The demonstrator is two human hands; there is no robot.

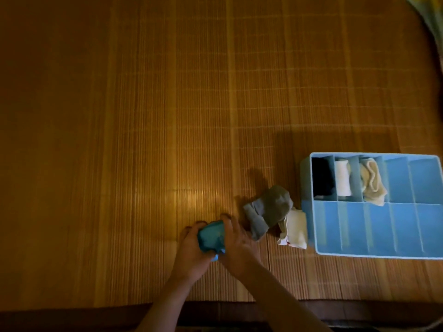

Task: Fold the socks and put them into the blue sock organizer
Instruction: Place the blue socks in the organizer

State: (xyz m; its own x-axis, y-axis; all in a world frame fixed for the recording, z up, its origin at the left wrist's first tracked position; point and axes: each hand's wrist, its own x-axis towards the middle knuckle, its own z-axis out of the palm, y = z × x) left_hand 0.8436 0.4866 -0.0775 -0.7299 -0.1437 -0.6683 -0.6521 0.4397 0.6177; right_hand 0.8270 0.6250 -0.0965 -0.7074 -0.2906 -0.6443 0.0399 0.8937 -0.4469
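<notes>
A folded teal sock (212, 237) sits bunched between both my hands on the bamboo mat. My left hand (190, 251) grips it from the left and below. My right hand (239, 245) curls round it from the right. To the right lie a grey sock (268, 209) and a cream sock (294, 230), loose on the mat. The blue sock organizer (309, 221) stands at the right. Its back row holds a black sock (322, 179), a white sock (342, 180) and a beige sock (372, 182) in the three leftmost compartments.
The bamboo mat (143, 116) covers the whole surface, with its dark front edge (72, 315) close to me. A patterned cloth (431, 17) shows at the top right corner. The organizer's front row compartments hold nothing.
</notes>
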